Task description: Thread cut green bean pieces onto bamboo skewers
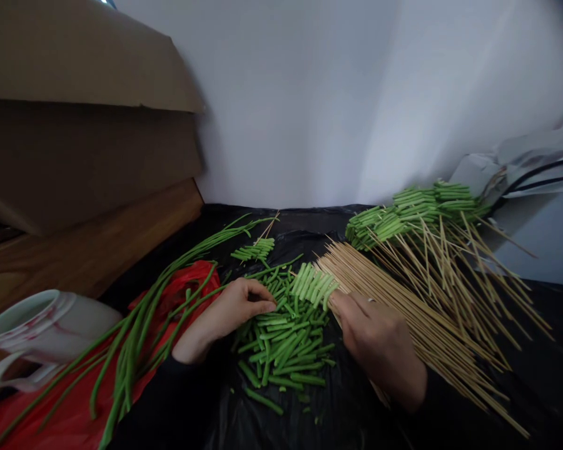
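Observation:
My right hand (pixel 380 340) is closed around a bamboo skewer threaded with a row of cut green bean pieces (pixel 313 285); the grip hides how many sticks are in it. Over the left side of a pile of cut bean pieces (pixel 286 350), my left hand (pixel 237 312) has thumb and fingertips drawn together. Whatever is between them, if anything, cannot be made out. Just right of the pile lies a thick bundle of bare bamboo skewers (pixel 413 312), partly behind my right hand.
Finished bean skewers (pixel 413 212) are stacked at the back right, with a smaller skewer (pixel 254 250) at the back middle. Long whole beans (pixel 136 337) lie across a red plastic bag (pixel 75 412). A white mug (pixel 56 325) and cardboard box (pixel 84 144) are left. Black plastic sheeting (pixel 244 425) covers the surface.

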Demonstrator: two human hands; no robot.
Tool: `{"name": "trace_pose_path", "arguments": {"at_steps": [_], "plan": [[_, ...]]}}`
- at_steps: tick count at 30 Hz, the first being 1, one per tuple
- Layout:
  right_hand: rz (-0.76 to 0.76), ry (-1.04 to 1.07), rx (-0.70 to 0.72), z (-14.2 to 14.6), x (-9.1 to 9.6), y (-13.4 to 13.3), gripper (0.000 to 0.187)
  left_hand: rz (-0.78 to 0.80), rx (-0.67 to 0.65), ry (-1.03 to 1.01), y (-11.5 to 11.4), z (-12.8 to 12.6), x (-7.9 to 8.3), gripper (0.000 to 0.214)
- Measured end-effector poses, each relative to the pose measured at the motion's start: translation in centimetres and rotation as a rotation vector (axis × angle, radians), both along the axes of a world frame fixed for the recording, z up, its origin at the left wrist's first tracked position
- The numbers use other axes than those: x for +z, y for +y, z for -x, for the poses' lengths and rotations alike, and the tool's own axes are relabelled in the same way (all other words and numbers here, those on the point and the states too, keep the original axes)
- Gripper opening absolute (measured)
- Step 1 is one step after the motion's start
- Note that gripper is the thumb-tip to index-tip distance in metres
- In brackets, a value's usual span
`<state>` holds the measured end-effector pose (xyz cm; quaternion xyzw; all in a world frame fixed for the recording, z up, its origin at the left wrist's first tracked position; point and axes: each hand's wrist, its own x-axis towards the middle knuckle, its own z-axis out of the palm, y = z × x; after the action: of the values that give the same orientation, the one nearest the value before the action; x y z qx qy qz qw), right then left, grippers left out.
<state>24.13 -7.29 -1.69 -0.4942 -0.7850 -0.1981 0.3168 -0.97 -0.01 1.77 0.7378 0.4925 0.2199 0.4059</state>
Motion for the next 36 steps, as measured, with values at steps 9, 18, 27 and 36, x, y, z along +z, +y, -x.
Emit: {"name": "trace_pose_path", "arguments": {"at_steps": [9,18,27,36], "plan": [[0.007,-0.014,-0.007,0.1,0.0,0.0,0.021,-0.028,-0.136,0.167,-0.3,0.3,-0.2,0.019],[0.027,-0.022,-0.011,0.2,0.0,-0.1,0.023,-0.222,-0.206,0.23,-0.4,-0.2,-0.8,0.013],[-0.004,0.046,0.025,0.0,0.3,0.1,0.025,0.013,0.089,-0.407,-0.5,-1.5,-0.3,0.015],[0.065,-0.01,-0.053,0.4,0.6,-0.2,0.023,0.526,0.305,-0.995,-0.4,-2.8,-1.7,0.025]]}}
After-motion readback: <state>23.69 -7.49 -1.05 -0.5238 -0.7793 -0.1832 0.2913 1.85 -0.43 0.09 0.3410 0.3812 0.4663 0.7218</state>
